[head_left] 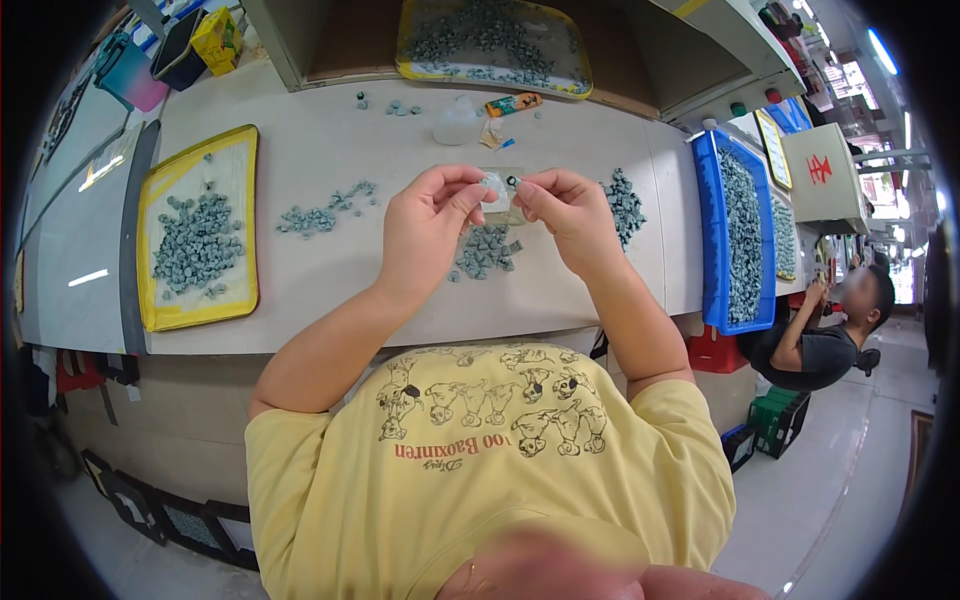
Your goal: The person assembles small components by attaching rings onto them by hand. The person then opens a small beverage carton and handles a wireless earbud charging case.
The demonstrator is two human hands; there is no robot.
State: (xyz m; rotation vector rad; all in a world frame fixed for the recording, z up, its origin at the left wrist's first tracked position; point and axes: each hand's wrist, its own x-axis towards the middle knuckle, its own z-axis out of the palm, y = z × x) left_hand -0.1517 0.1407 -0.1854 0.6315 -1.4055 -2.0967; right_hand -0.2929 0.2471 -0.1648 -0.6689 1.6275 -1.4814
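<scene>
Above the middle of the white table, my two hands are raised close together. My left hand (432, 222) pinches a small pale grey-green piece (489, 183) between thumb and fingertips. In the fingertips of my right hand (572, 218) is a small dark-topped piece (513, 183), a little apart from the other. Their exact kind is too small to tell. Behind the fingers lies a small whitish sheet or pad (497, 199). A heap of grey-green pieces (486, 254) sits just below my hands, with further heaps to the left (308, 219) and right (624, 205).
A yellow-rimmed tray (252, 225) of pieces lies at left, a blue crate (712, 230) of them at right. Another yellow tray (404, 62) sits under the shelf at the back. An orange-green tube (514, 104) lies near a translucent container (457, 121). A person (822, 335) sits at far right.
</scene>
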